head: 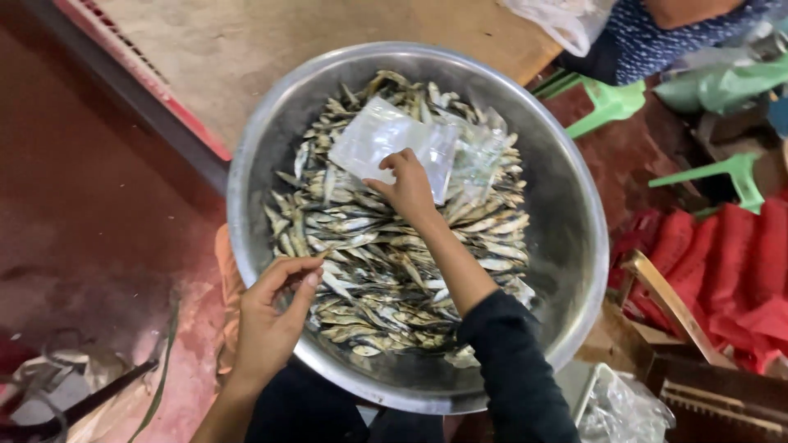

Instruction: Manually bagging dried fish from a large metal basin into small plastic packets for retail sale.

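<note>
So there's this big metal basin [566, 205] sitting low in front of the person, loaded with small dried silvery fish [386, 262] heaped right through the middle. The right hand [408, 187] is stretched out over the pile, fingers pinched on the lower edge of a clear plastic pouch [386, 143] that's lying flat on top of the fish toward the far side; a second crinkled clear bag [480, 156] sits just beside it on the right. The left hand [275, 316] is at the near-left rim of the basin, fingers curled loosely at the edge of the heap. It looks like it's pinching a fish or two, but I honestly can't tell if it's actually got hold of any. Looks to me like the bagging stage: pouch just being picked up, nothing in it yet. I'd say the pouch needs lifting clear and its mouth opened, which probably takes both hands since that thin film sticks to itself. Red mesh sacks [730, 254] are off to the right
</note>
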